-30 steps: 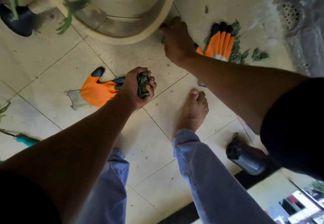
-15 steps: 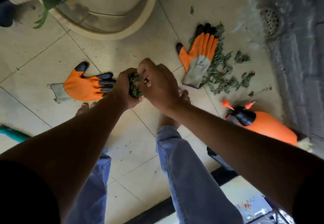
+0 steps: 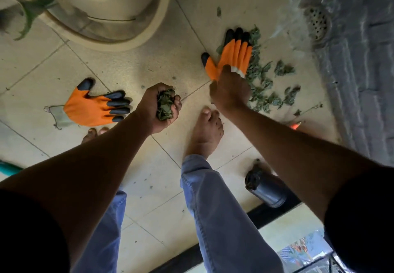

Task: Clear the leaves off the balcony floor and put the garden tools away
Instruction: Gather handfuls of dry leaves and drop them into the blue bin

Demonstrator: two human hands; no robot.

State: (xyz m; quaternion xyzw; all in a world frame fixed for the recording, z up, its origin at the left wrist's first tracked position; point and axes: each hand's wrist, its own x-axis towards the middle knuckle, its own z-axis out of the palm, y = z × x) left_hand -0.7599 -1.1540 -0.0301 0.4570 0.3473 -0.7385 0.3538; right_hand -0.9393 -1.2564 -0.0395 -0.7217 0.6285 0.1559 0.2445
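My left hand (image 3: 158, 110) grips a clump of green leaves (image 3: 164, 106) above the tiled floor. My right hand (image 3: 230, 90) reaches down over the cuff of an orange and black glove (image 3: 233, 56) that lies flat on the floor; its fingertips touch the cuff and the hand is blurred. A loose pile of leaves (image 3: 266, 89) spreads just right of that glove, partly under it. A second orange glove (image 3: 96, 108) lies to the left of my left hand.
A large cream plant pot (image 3: 119, 23) stands at the top. A floor drain (image 3: 317, 23) sits by the grey wall on the right. A dark metal cylinder (image 3: 266, 189) lies near my right foot (image 3: 205, 134). A teal handle (image 3: 8, 168) pokes in at the left edge.
My right hand left my left hand, where it had pressed leaves in, and moved right to the glove by the leaf pile. My left hand keeps its clump.
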